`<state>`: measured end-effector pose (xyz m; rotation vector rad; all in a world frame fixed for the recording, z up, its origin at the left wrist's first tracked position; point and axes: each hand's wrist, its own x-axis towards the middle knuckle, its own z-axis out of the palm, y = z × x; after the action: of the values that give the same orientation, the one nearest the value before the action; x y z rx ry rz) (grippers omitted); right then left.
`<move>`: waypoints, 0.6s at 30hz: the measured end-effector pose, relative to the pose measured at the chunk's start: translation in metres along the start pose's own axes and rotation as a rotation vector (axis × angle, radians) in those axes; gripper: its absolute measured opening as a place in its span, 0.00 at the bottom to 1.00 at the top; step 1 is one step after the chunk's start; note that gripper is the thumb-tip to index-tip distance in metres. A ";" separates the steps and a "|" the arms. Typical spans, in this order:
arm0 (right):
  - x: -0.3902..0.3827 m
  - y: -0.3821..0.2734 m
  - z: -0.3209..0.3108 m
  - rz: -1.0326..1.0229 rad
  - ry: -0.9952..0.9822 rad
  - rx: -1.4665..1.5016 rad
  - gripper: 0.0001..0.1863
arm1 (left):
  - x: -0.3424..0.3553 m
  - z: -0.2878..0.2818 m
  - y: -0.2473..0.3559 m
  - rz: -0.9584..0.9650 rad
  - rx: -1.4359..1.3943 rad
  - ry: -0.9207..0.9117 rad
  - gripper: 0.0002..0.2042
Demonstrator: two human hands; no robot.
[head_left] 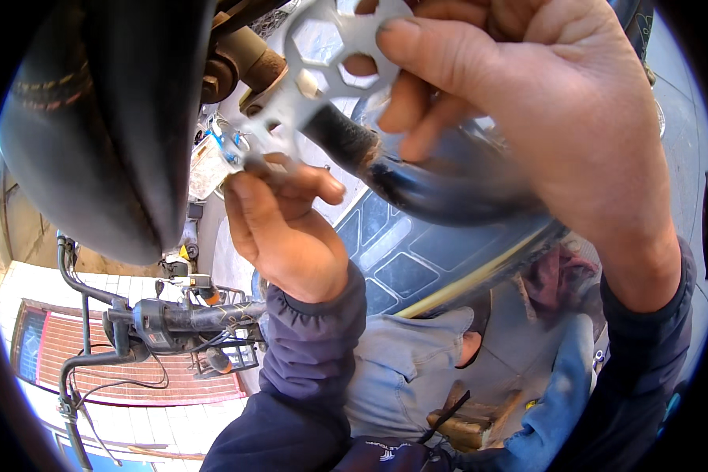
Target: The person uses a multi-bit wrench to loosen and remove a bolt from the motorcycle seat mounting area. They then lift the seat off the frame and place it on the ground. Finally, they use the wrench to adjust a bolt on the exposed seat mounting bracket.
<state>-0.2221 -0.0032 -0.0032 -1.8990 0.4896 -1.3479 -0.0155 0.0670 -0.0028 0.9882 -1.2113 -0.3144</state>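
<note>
A flat silver multi-hole spanner [293,104] with hexagonal cut-outs is held between both my hands, tilted from upper right to lower left. My right hand [566,118] pinches its upper end between thumb and fingers. Lower down, the fingertips of my left hand [295,244] close on the narrow end. Just behind the spanner are a rusty bolt [215,81] and a tan metal sleeve [248,59], beside a black padded seat [102,157]. A curved black tube [425,189] passes below my right hand. Whether the spanner touches any bolt, I cannot tell.
A ribbed dark footboard [405,275] with a yellowish edge lies beneath. Handlebars [145,322] with cables stand at lower left. My jeans-clad leg [401,354], a small wooden stool [472,421] and a maroon cloth [558,279] are below on the grey paved floor.
</note>
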 end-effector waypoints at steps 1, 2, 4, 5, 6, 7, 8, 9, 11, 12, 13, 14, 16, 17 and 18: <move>0.000 -0.002 0.001 0.005 0.002 0.002 0.09 | 0.003 -0.003 0.000 -0.004 -0.018 0.019 0.16; 0.000 -0.004 0.001 0.007 0.004 0.000 0.09 | 0.007 -0.006 0.001 -0.009 -0.035 0.038 0.16; 0.000 -0.003 0.005 0.023 0.001 0.013 0.09 | 0.007 -0.011 0.004 -0.013 0.013 0.062 0.16; -0.001 -0.002 0.006 0.034 0.001 0.019 0.09 | 0.004 -0.012 0.008 -0.012 0.116 -0.057 0.17; -0.001 -0.002 0.007 0.045 -0.003 0.027 0.09 | -0.001 -0.012 0.012 -0.011 0.217 -0.178 0.19; -0.003 -0.003 0.008 0.061 -0.004 0.033 0.09 | -0.005 -0.012 0.015 -0.010 0.317 -0.298 0.20; -0.004 -0.003 0.010 0.082 -0.006 0.042 0.09 | -0.008 -0.011 0.019 0.007 0.399 -0.411 0.20; -0.005 -0.002 0.011 0.107 -0.007 0.055 0.09 | -0.011 -0.009 0.012 0.102 0.322 -0.446 0.19; -0.006 -0.002 0.015 0.157 -0.013 0.092 0.09 | -0.013 -0.011 0.019 0.039 0.293 -0.444 0.15; -0.006 -0.001 0.018 0.182 -0.012 0.113 0.10 | -0.013 -0.011 0.019 0.019 0.292 -0.403 0.14; -0.007 -0.001 0.021 0.210 -0.013 0.135 0.10 | -0.012 -0.011 0.017 -0.001 0.292 -0.362 0.13; -0.007 0.001 0.025 0.232 -0.012 0.159 0.10 | -0.012 -0.010 0.016 -0.020 0.291 -0.321 0.12; -0.008 -0.001 0.030 0.277 -0.009 0.186 0.10 | -0.014 -0.003 0.018 -0.068 0.285 -0.246 0.10; -0.008 -0.001 0.032 0.293 -0.009 0.194 0.10 | -0.015 0.000 0.018 -0.091 0.282 -0.208 0.09; -0.010 -0.003 0.034 0.304 -0.009 0.197 0.10 | -0.015 0.002 0.017 -0.084 0.283 -0.175 0.09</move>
<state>-0.1942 0.0172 -0.0131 -1.5969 0.5921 -1.1424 -0.0278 0.0862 0.0010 1.2787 -1.4017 -0.3057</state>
